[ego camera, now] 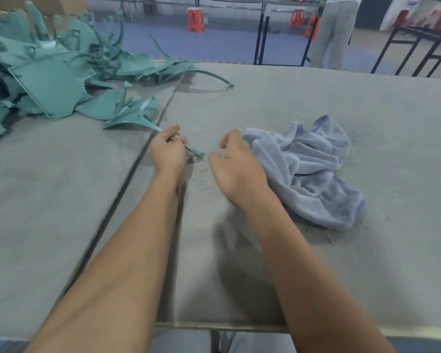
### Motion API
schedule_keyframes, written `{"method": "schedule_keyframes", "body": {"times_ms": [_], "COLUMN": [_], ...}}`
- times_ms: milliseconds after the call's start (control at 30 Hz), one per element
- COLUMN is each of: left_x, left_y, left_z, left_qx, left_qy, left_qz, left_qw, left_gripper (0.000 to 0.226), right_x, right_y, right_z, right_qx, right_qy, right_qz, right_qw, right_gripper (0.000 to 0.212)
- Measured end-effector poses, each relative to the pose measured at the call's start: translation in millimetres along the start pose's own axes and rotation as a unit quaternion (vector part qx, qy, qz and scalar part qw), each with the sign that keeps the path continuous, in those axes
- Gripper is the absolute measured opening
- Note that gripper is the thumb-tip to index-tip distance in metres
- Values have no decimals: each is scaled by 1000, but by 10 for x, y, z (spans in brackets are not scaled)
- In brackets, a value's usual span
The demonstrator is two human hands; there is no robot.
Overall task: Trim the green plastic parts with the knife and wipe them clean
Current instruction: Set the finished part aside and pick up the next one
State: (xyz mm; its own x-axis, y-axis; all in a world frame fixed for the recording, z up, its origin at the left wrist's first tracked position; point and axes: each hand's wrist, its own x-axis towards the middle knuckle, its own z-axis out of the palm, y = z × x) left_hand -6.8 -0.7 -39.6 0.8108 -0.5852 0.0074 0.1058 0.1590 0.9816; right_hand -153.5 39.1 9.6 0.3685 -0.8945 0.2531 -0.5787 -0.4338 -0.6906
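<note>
The left hand (167, 151) pinches a small green-handled tool (194, 150), probably the knife. The right hand (236, 165), its grip loose and holding nothing, hovers beside the cloth (308, 169). Green parts (49, 80) lie piled at the desk's (316, 103) far left.

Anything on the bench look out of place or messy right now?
Mostly normal. The green parts lie in a loose tangled heap at the far left, one curved strip straying onto the right mat. The cloth is crumpled by the right hand. Fine shavings litter the mat between the hands.
</note>
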Motion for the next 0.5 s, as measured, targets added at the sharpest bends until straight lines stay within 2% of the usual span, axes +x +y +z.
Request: {"method": "schedule_keyframes", "body": {"times_ms": [100,200,300,367,433,500], "left_x": [-57,-80,-106,-127,-160,-194], "left_y": [20,49,126,153,136,123], "left_z": [8,-36,-127,-190,-239,-248], "left_qx": [-1,8,9,19,67,132], "left_qy": [13,37,65,61,25,-16], "left_qz": [8,20,33,39,37,51], "left_qw": [1000,999,997,997,997,990], "left_gripper": [30,31,34,43,44,38], "right_x": [148,334,390,375,367,327], "right_y": [172,409,739,816,800,737], "right_z": [-64,-214,-269,-247,-244,-283], "right_qx": [-85,-131,-324,-342,-261,-233], "right_qy": [79,133,102,107,124,64], "right_qz": [22,65,78,25,-81,-142], "right_qw": [993,980,937,933,954,960], "right_gripper": [36,36,31,29,16,33]}}
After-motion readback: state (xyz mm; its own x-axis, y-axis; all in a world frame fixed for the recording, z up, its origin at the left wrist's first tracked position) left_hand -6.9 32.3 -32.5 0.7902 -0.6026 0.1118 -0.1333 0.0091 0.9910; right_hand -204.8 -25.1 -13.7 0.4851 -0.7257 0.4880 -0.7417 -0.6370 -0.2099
